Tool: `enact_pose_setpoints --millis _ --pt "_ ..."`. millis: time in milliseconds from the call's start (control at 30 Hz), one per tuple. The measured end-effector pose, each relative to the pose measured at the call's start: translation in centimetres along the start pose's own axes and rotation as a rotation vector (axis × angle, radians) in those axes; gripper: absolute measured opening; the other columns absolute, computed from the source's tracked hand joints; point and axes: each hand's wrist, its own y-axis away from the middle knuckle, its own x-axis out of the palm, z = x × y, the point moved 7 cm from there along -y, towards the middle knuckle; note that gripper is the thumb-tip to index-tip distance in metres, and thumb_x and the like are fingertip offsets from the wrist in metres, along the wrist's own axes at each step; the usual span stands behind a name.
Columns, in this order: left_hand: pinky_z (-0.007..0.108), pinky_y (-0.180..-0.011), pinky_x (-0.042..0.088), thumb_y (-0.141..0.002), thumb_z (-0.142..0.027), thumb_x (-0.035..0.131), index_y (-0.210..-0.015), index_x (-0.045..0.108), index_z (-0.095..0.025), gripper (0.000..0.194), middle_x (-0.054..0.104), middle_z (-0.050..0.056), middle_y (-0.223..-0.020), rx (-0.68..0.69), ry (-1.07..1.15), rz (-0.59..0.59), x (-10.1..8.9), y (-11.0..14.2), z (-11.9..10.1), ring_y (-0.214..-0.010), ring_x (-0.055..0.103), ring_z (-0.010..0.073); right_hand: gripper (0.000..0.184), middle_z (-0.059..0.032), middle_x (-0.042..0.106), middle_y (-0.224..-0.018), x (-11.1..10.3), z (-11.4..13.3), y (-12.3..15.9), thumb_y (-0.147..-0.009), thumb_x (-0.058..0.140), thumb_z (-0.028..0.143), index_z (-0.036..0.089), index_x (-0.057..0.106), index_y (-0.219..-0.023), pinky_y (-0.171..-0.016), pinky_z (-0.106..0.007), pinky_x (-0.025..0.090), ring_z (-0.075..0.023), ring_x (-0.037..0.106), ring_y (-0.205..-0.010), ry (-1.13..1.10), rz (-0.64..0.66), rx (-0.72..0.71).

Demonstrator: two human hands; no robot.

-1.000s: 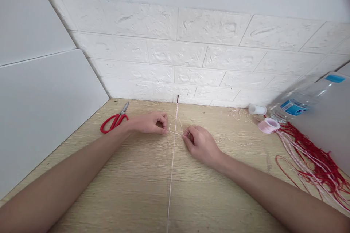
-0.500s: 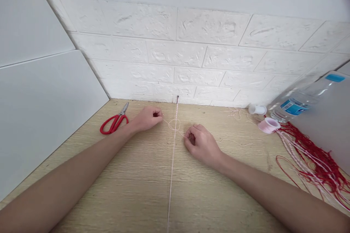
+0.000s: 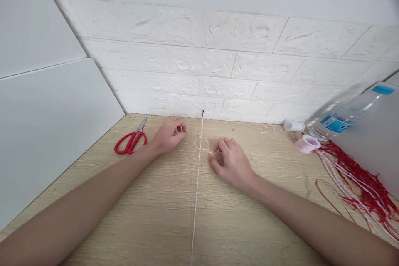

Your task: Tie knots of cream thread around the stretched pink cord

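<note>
A pale pink cord [image 3: 196, 199] runs taut from the foot of the wall toward me, its far part twisted with a dark end. Around it lies a loose loop of thin cream thread [image 3: 202, 143], its tail passing under my right hand to the right. My left hand [image 3: 170, 135] hovers left of the loop, fingers curled with thumb and forefinger apart; no thread shows in it. Just right of the loop, my right hand [image 3: 231, 161] has thumb and fingers parted over the thread, gripping nothing that I can see.
Red-handled scissors [image 3: 131, 141] lie beside my left forearm. On the right are a white spool [image 3: 294, 125], a pink thread spool [image 3: 307, 144], a water bottle [image 3: 338, 122] and a heap of red cords [image 3: 363, 183] with pink ones. A white brick-patterned wall [image 3: 199, 62] closes the back.
Both hands have loosened their pinch. The thread end at my left hand has come away, and the loop has widened and shifted slightly right. My right hand's fingers have spread.
</note>
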Motion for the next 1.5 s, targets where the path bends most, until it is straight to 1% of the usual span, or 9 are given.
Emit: enact_pose_setpoints --millis 100,167,300,400,633,833,1000,1267,1500 --pt "0.032 -0.079 0.045 -0.076 -0.017 0.052 -0.100 0.059 -0.018 0.025 0.060 0.005 -0.097 0.091 -0.053 0.023 0.3 0.3 -1.4 -0.085 0.055 0.0179 0.018 -0.0095 0.059 -0.099 0.5 0.3 -0.1 -0.088 0.056 0.029 0.020 0.056 -0.103 -0.086 -0.041 0.041 -0.0263 0.051 -0.095 -0.011 0.013 -0.027" --pt "0.033 -0.081 0.044 -0.079 -0.020 0.054 -0.107 0.059 -0.019 0.028 0.060 0.006 -0.103 0.145 -0.101 0.082 1.0 0.6 -2.1 -0.090 0.055 0.0190 0.014 -0.0091 0.059 -0.098 0.8 0.2 -0.2 -0.090 0.055 0.027 0.020 0.058 -0.102 -0.086 -0.040 0.041 -0.0256 0.051 -0.095 -0.038 0.031 -0.031" --pt "0.030 -0.075 0.042 -0.087 -0.030 0.052 -0.089 0.062 -0.018 0.016 0.061 0.004 -0.086 0.190 -0.176 0.158 2.2 0.9 -2.7 -0.081 0.054 0.0180 0.008 -0.0072 0.059 -0.091 1.0 -0.2 -0.4 -0.092 0.052 0.022 0.020 0.059 -0.089 -0.083 -0.037 0.041 -0.0228 0.052 -0.091 -0.103 0.065 -0.016" --pt "0.029 -0.068 0.038 -0.089 -0.030 0.050 -0.073 0.058 -0.017 0.022 0.054 0.002 -0.070 0.208 -0.191 0.172 2.5 1.0 -2.8 -0.068 0.049 0.0152 0.009 -0.0060 0.058 -0.087 1.0 -0.3 -0.5 -0.092 0.053 0.023 0.020 0.059 -0.086 -0.081 -0.036 0.041 -0.0220 0.051 -0.087 -0.123 0.076 -0.012" --pt "0.029 -0.067 0.037 -0.084 -0.026 0.054 -0.076 0.057 -0.018 0.013 0.056 0.001 -0.069 0.194 -0.106 0.248 2.8 1.0 -3.2 -0.066 0.048 0.0142 0.013 -0.0045 0.058 -0.081 0.8 -0.1 -0.6 -0.093 0.054 0.026 0.020 0.060 -0.085 -0.078 -0.034 0.041 -0.0204 0.051 -0.083 -0.160 0.075 -0.022" --pt "0.027 -0.060 0.036 -0.076 -0.020 0.054 -0.064 0.048 -0.018 0.014 0.054 -0.001 -0.061 0.147 -0.048 0.294 3.5 1.1 -2.1 -0.060 0.048 0.0126 0.015 -0.0039 0.057 -0.078 0.6 -0.1 -0.6 -0.091 0.053 0.023 0.020 0.058 -0.077 -0.075 -0.032 0.040 -0.0200 0.051 -0.080 -0.165 0.073 -0.018" --pt "0.030 -0.067 0.038 -0.069 -0.016 0.052 -0.058 0.044 -0.018 0.014 0.053 -0.001 -0.058 0.140 -0.170 0.270 3.2 1.0 -1.4 -0.057 0.046 0.0124 0.014 -0.0031 0.055 -0.075 0.5 -0.4 -0.6 -0.084 0.055 0.016 0.020 0.053 -0.070 -0.073 -0.031 0.039 -0.0194 0.050 -0.077 -0.156 0.058 0.002" --pt "0.033 -0.073 0.038 -0.068 -0.019 0.052 -0.057 0.041 -0.018 0.016 0.052 -0.001 -0.056 0.094 -0.329 0.230 2.1 0.5 0.3 -0.058 0.044 0.0137 0.019 -0.0020 0.053 -0.071 0.4 -0.8 -0.6 -0.081 0.053 0.013 0.020 0.046 -0.065 -0.071 -0.030 0.038 -0.0186 0.050 -0.076 -0.160 0.028 0.054" --pt "0.032 -0.074 0.038 -0.082 -0.028 0.051 -0.081 0.054 -0.018 0.010 0.061 0.002 -0.078 0.106 -0.274 0.162 1.5 0.7 -2.0 -0.069 0.050 0.0160 0.005 -0.0017 0.057 -0.074 0.4 -0.8 -0.6 -0.088 0.056 0.024 0.020 0.054 -0.086 -0.072 -0.031 0.039 -0.0205 0.052 -0.080 -0.183 0.035 0.082"
